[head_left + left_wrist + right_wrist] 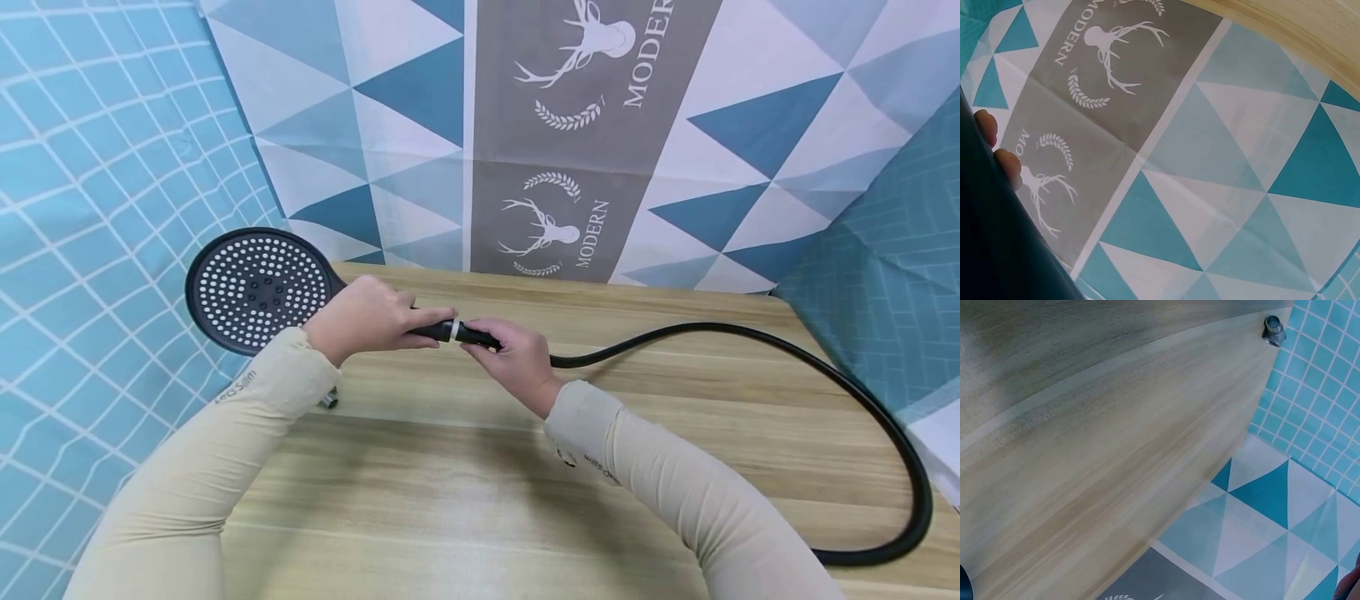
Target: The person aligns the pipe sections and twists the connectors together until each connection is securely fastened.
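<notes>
1. Black shower head [258, 292]: round, pale-dotted face turned up toward the head camera, just left of the left hand [367, 317]. Its handle [431, 331] passes through that hand.
2. Left hand: fingers wrapped about the handle, index finger laid out along it.
3. White ring [454, 330]: between the two hands, where handle and black hose [708, 327] meet end to end.
4. Right hand [521, 354]: pinches hose end, thumb against fingers.
5. Hose: leaves right hand on its far side, loops wide to the right, returns toward the right forearm.
6. Metal fitting [1274, 331]: on wood-grain surface [450, 483], just bodyward of left wrist, partly hidden by sleeve [172, 500] in head view.
7. Beyond both hands: triangle-patterned sheet [420, 108], grey band with white deer heads, "MODERN". Left of left hand: blue grid sheet [75, 208]. Far right of right hand: teal sheet [900, 292].
</notes>
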{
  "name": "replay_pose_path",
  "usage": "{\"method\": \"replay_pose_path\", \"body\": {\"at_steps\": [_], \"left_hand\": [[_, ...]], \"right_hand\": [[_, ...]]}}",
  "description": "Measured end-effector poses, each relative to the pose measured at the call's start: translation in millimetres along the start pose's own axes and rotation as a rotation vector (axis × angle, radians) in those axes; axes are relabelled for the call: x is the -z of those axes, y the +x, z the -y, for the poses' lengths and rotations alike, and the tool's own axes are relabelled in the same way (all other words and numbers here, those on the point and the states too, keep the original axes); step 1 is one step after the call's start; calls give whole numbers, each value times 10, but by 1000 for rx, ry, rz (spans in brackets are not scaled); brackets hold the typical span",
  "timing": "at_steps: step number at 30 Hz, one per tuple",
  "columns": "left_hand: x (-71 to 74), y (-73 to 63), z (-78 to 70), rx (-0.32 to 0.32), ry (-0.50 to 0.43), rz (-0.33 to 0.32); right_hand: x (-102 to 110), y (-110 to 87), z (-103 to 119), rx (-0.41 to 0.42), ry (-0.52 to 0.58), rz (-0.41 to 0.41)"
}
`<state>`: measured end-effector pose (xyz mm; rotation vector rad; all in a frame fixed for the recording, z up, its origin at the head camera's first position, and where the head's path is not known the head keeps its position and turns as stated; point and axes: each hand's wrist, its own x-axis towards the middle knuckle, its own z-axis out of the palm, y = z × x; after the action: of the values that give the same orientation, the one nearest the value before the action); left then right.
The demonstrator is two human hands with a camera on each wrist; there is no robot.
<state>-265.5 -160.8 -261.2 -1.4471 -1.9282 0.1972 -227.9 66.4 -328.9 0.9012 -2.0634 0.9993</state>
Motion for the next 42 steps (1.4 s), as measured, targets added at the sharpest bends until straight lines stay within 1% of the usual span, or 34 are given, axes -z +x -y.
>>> {"method": "replay_pose_path", "body": {"at_steps": [2,9,14,18,23,27,31,33,38,40,42], "left_hand": [[-2,7,-6,1,-2,-9],[0,5,-4,8,-13,-38],[-4,-6,-1,2,-18,-40],[-12,-33,4,-2,-21,-37],[-17,-36,12,-10,-27,-27],[-15,-28,20,-16,-32,-23],[-11,-30,17,-10,-32,-12],[-9,-33,12,-7,-33,-4],[-4,-24,-4,-1,-34,33],[1,-17,-5,4,-28,49],[3,-14,-2,9,-21,56]], "right_hand": [[9,1,-2,20,-29,-16],[22,17,-5,116,-159,-32],[23,24,4,129,-151,-41],[14,30,15,109,-137,-22],[14,30,25,72,-127,-3],[23,31,24,53,-142,22],[32,45,23,35,-154,49],[36,48,28,7,-136,69],[49,18,49,-111,-80,153],[52,1,55,-126,-92,169],[49,-17,53,-104,-105,162]]}}
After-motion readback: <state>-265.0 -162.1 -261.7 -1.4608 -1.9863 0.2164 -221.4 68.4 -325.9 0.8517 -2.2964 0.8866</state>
